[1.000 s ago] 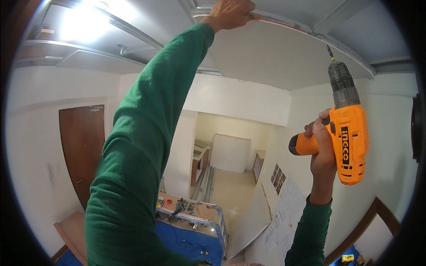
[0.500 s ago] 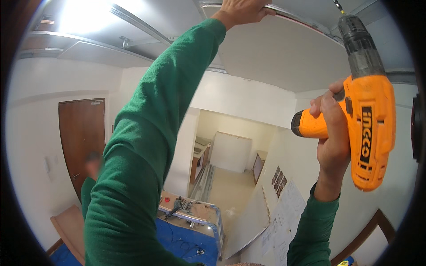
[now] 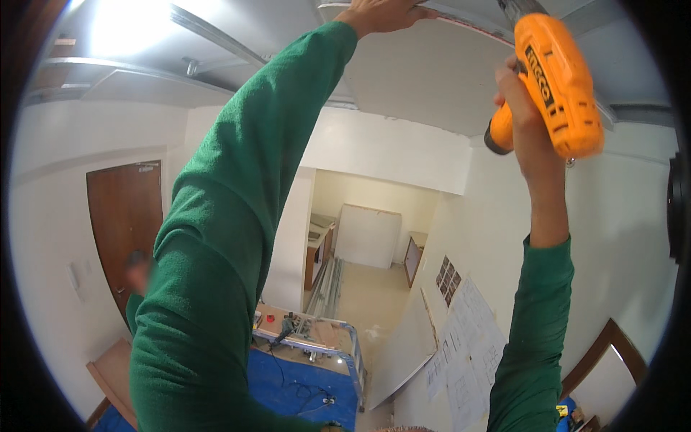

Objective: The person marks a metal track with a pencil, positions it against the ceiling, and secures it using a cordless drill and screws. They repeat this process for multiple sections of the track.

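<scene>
Overhead, my left hand (image 3: 385,16) grips the edge of a pale ceiling panel (image 3: 425,79), with the fingers partly cut off by the top of the picture. A thin metal channel runs along that edge. My right hand (image 3: 529,119) is wrapped round the handle of an orange and black cordless drill (image 3: 561,90). The drill points up toward the ceiling, right of my left hand. Its tip is out of the picture, so whether it touches anything is hidden. Both my arms are raised in green sleeves.
Metal ceiling channels (image 3: 216,32) cross the upper left. Below stands a metal-framed platform (image 3: 353,345) with tools on it, above a blue surface (image 3: 302,381). A board (image 3: 407,353) leans at the right wall beside paper drawings (image 3: 468,353). Another person (image 3: 137,273) is partly hidden behind my left arm.
My right hand has raised the drill and moved it left, tilting it toward the ceiling; its bit has left the picture. My left hand stays at the panel edge, its fingers slightly straighter.
</scene>
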The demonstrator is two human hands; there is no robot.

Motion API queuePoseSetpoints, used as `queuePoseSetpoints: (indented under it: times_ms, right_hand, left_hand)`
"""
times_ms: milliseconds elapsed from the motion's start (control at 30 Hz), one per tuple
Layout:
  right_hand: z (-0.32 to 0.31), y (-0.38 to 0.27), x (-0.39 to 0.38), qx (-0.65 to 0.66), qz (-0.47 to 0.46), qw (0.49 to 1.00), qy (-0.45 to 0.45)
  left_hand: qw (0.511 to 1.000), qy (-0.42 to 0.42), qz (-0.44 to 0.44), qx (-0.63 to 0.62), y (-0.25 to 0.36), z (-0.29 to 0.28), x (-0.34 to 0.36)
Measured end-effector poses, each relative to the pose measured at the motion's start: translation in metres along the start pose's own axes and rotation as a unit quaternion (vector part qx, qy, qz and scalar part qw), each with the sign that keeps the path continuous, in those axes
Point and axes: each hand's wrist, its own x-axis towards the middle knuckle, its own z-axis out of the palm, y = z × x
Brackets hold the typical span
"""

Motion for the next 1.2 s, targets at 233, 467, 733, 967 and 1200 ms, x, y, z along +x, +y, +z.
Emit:
queuePoseSetpoints:
  times_ms: [233, 467, 733, 967, 1200]
  right_hand:
    - [-0.047, -0.01, -0.027, -0.025, 0.038, 0.999, 0.008]
    - [-0.106, -0.003, -0.08, -0.048, 0.115, 0.989, 0.074]
    - [-0.11, 0.019, -0.131, 0.126, 0.193, 0.961, 0.156]
    - [-0.127, 0.027, -0.173, 0.06, 0.245, 0.959, 0.127]
    - [-0.158, 0.066, -0.177, 0.105, 0.221, 0.96, 0.136]
  left_hand:
    - [0.998, -0.051, -0.01, -0.019, -0.012, -0.002, 0.009]
    - [0.994, -0.098, -0.029, 0.029, 0.017, -0.006, 0.013]
    - [0.984, -0.125, 0.1, 0.076, 0.086, 0.009, 0.079]
    - [0.989, -0.125, 0.084, 0.01, 0.114, 0.054, 0.108]
    - [0.99, -0.125, 0.063, 0.025, 0.118, 0.058, 0.113]
